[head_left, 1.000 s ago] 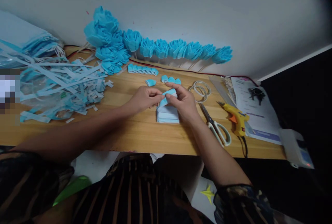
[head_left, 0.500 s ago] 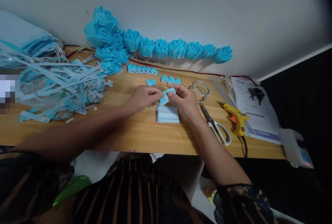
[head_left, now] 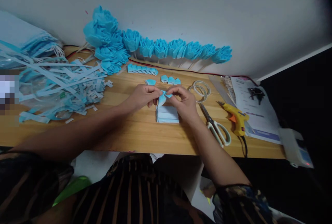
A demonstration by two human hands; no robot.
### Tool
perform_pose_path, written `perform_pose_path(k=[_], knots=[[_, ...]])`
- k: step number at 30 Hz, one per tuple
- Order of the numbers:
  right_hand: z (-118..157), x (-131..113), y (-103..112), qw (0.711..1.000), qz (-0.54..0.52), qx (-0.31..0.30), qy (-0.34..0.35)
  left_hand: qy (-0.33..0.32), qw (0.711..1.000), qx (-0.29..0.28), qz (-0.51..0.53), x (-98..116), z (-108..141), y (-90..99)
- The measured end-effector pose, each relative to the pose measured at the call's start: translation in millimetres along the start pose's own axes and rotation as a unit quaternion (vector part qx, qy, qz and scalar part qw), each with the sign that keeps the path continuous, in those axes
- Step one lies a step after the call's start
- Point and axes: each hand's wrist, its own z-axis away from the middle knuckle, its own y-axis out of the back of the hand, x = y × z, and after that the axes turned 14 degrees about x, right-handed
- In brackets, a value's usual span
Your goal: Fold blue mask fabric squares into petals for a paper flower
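Between my two hands is a small piece of light blue fabric (head_left: 162, 99), partly folded. My left hand (head_left: 144, 95) pinches its left side between thumb and fingertips. On its other side, my right hand (head_left: 184, 101) grips the upper right edge, fingers bent over it. Just below lies a stack of pale blue and white fabric pieces (head_left: 168, 114) on the wooden table (head_left: 140, 136). Beyond my hands sit one folded blue piece (head_left: 150, 82), a short group of folded pieces (head_left: 170, 79) and a longer row of them (head_left: 142, 69).
Blue fabric flowers (head_left: 160, 48) on sticks lean along the wall. Cut strips (head_left: 77, 82) are heaped at left beside stacked masks (head_left: 28, 37). To the right lie tape rings (head_left: 198, 92), scissors (head_left: 214, 123), a yellow glue gun (head_left: 235, 117), a paper sheet (head_left: 255, 110) and keys (head_left: 256, 93).
The fabric piece was a flatter strip; now its right part is folded over between my fingers. My right fingers have curled lower over it, while the stack stays put.
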Motion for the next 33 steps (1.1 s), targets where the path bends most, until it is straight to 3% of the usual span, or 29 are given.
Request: perform_pose_path(k=[13, 17, 21, 33], knots=[[-0.6, 0.0, 0.7, 0.999, -0.002, -0.027, 0.021, 0.003, 1.000, 0.000, -0.023, 0.5, -1.6, 0.4], [0.5, -1.3, 5.4, 0.995, -0.048, -0.061, -0.059, -0.016, 0.999, 0.018, -0.036, -1.5, -2.2, 1.2], [0.4, 2.9, 5.2, 0.986, -0.096, -0.044, -0.130, -0.036, 0.998, 0.028, -0.037, -1.7, -1.0, 1.3], [3.4, 4.5, -2.3, 0.974, -0.100, -0.063, -0.196, -0.084, 0.995, 0.044, -0.045, -2.5, 0.3, 0.6]])
